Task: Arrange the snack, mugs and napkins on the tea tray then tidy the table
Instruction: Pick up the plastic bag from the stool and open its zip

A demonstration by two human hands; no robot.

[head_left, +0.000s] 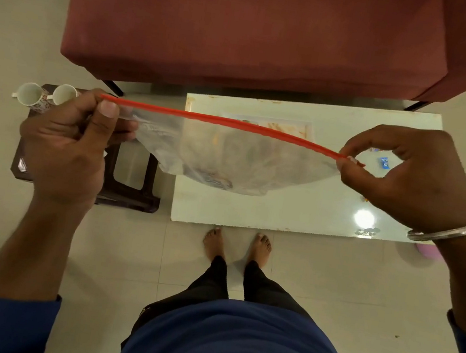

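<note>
Holding one zip bag between two hands, left hand and right hand, near two mugs.

My left hand is raised before me, thumb pressed down over curled fingers in a tight pinch grip. My right hand is level with it and well apart, thumb and forefinger pinched together, the other fingers arched. Both forearms reach forward, blue sleeves pushed back. My bare feet stand side by side below.
</note>
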